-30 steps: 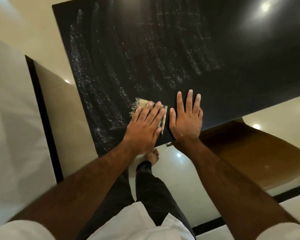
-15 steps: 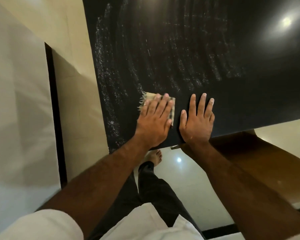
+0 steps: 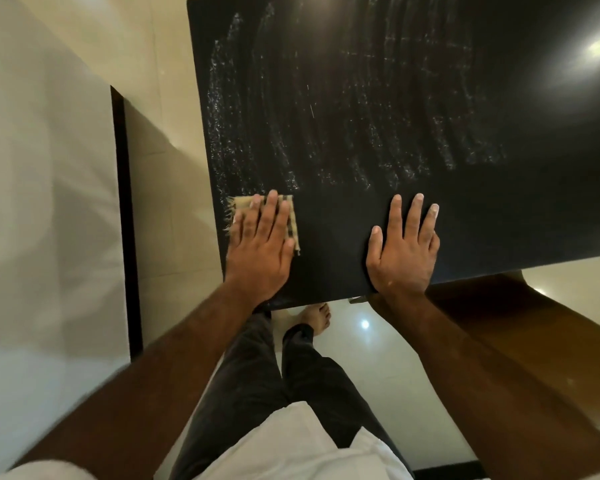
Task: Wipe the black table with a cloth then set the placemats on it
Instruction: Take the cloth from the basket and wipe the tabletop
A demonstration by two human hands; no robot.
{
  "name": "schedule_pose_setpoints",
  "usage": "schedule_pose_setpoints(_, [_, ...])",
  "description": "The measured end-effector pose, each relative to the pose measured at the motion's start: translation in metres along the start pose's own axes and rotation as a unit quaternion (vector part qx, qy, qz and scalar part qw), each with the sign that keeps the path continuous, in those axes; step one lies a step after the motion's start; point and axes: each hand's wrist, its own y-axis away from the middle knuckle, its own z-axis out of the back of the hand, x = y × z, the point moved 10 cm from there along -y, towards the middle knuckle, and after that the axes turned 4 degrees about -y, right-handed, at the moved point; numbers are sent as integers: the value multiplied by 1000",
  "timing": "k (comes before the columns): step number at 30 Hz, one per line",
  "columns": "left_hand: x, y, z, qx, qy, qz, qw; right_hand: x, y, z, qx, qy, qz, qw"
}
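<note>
Worktop (image 3: 413,98): black, glossy, seen from above; ceiling light glare at far right.
Streaks (image 3: 326,133): pale curved smears across left and middle of surface, far of both hands.
Cloth (image 3: 288,216): tan checked, folded, frayed left edge; flat on worktop at near-left corner, close to left edge.
Left hand (image 3: 260,244): palm down on cloth, fingers (image 3: 272,209) straight and close together, pressing flat, not curled around it.
Right hand (image 3: 402,251): flat on bare worktop near front edge, fingers extended, slightly spread, holding nothing; well apart from left hand.
Placemats: none visible.
Chair (image 3: 499,323): brown wood, under front-right edge of worktop.
Floor (image 3: 361,341): glossy pale tile; dark trousers, one bare foot (image 3: 317,317) below front edge.
</note>
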Motion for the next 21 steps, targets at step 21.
schedule_pose_setpoints(21, [38,11,-2,-6,2,27,1000,5,4,4,-1,-5,-2,1000])
